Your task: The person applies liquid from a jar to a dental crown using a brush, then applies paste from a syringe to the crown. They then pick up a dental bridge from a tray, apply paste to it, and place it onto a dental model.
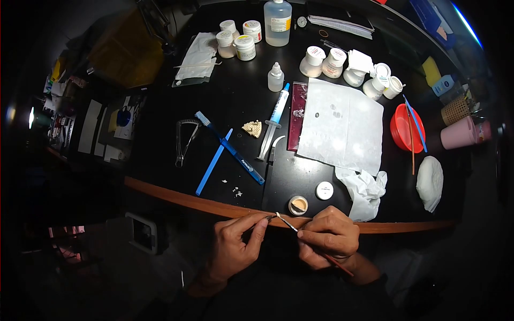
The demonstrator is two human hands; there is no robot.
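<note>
My left hand (235, 245) is closed in a pinch on a thin dark tool, probably tweezers, with a tiny pale piece (278, 214) at its tip. My right hand (327, 238) is closed round a slim brush (337, 264) with a reddish-brown handle. The brush tip meets the pale piece, between the two hands at the table edge. Just beyond them stands a small open jar (297, 205) of beige material. A white lid (324, 190) lies to its right.
Crumpled tissue (365, 191) lies near my right hand. A white sheet (342, 120), a syringe (274, 117), a blue toothbrush (235, 152) and a red bowl (402, 128) are farther back. Several jars and a clear bottle (277, 24) stand at the rear.
</note>
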